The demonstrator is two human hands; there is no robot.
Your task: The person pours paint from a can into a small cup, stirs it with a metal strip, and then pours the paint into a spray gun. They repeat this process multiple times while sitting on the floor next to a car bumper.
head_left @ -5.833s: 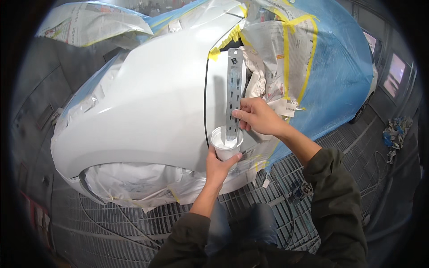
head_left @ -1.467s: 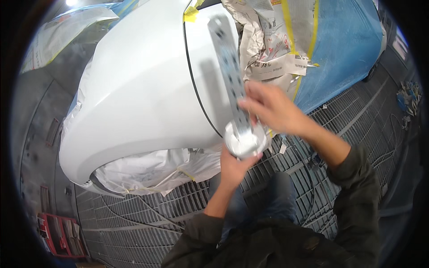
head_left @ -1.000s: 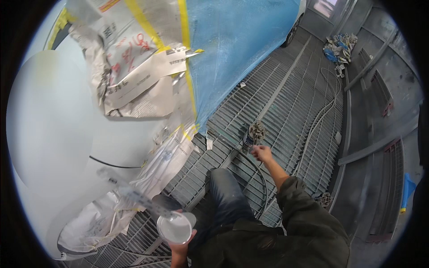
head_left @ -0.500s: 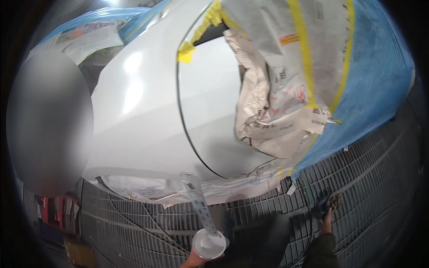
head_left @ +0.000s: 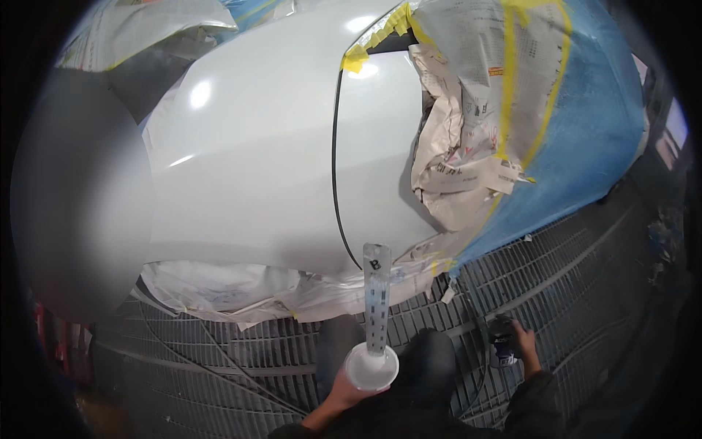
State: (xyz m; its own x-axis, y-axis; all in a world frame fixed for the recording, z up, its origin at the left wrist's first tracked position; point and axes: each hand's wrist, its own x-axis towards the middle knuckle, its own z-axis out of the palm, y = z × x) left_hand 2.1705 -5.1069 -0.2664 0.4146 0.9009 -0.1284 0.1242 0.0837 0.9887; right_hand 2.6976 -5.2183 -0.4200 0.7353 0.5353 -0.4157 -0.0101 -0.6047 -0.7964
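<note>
My left hand (head_left: pixel 349 388) is closed around a white cup (head_left: pixel 373 377) low in the middle of the view. A clear mixing stick (head_left: pixel 377 300) with dark markings stands upright in the cup, and its top reaches in front of the car body's lower edge. To the right, my right hand (head_left: pixel 528 344) is closed on a dark container (head_left: pixel 503 341) with pale print on its side, held over the floor grating. Its exact kind I cannot make out. Beyond both hands lies the smooth white car body (head_left: pixel 248 183); neither hand touches it.
Crumpled masking paper (head_left: pixel 446 168), yellow tape (head_left: pixel 356 58) and blue film (head_left: pixel 585 146) cover the car's right part. Paper (head_left: pixel 219 289) also hangs along its lower edge. Slatted floor grating (head_left: pixel 248 358) runs beneath, with a hose (head_left: pixel 219 351) across it. A blurred grey oval hides the left.
The view has shifted. My left hand has brought the cup and stick up and to the right in the picture; the dark container in my right hand has turned, showing its printed side.
</note>
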